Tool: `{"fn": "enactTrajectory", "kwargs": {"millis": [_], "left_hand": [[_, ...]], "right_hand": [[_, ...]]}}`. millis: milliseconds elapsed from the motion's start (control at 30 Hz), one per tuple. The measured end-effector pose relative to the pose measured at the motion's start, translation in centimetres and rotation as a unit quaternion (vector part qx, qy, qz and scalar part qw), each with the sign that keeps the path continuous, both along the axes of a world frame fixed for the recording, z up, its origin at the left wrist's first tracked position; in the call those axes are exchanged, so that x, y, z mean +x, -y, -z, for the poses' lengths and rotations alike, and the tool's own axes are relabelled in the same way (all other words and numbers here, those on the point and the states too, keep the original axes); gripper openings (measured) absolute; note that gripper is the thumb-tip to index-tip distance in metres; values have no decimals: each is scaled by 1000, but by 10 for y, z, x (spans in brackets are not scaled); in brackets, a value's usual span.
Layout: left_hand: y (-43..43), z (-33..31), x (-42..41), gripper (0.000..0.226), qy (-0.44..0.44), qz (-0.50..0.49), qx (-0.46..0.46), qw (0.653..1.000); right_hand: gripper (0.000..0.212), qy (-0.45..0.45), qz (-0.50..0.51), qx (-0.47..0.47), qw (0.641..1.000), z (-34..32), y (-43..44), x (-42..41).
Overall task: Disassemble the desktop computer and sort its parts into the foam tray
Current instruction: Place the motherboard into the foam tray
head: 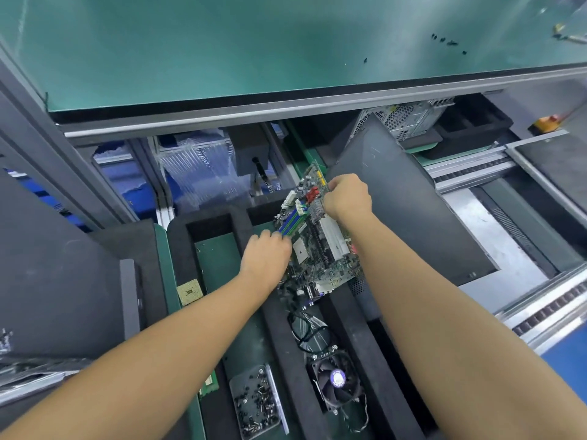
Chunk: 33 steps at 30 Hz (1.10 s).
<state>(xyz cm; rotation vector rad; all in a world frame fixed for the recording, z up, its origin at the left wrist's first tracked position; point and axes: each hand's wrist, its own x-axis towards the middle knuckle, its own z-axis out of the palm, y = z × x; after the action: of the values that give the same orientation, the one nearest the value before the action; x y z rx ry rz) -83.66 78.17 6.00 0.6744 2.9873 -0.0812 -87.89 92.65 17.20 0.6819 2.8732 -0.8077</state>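
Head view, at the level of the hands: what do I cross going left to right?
CPU chip → left hand → motherboard, held at either side by both hands → right hand → dark grey panel.

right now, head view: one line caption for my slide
Left hand and right hand grip a tilted motherboard over the foam tray, which already holds a cooling fan and a box of screws.

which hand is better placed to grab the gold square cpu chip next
Probably left: the left hand grips the green motherboard nearest the gold square cpu chip; the right hand holds its far edge.
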Motion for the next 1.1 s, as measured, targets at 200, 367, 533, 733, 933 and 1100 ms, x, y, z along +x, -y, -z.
{"fn": "enactTrajectory", "kwargs": {"millis": [200, 367, 533, 733, 933, 1100], "left_hand": [[3, -12, 14, 19, -73, 21, 45, 996], [8, -20, 10, 22, -118, 19, 96, 988], [8, -48, -10, 15, -133, -37, 138, 981], [22, -69, -35, 16, -135, -109, 231, 957], [31, -47, -34, 18, -52, -147, 252, 955], [37, -20, -19, 21, 34, -166, 276, 946]], "right_hand": [[37, -3, 17, -36, 999, 3, -9, -1], [36, -28, 1, -22, 999, 11, -4, 3], [36, -35, -45, 7, 998, 4, 0, 2], [38, -23, -18, -18, 999, 8, -8, -3], [42, 15, 39, -98, 994, 19, -18, -11], [32, 21, 62, -137, 988, 37, -27, -13]]}}
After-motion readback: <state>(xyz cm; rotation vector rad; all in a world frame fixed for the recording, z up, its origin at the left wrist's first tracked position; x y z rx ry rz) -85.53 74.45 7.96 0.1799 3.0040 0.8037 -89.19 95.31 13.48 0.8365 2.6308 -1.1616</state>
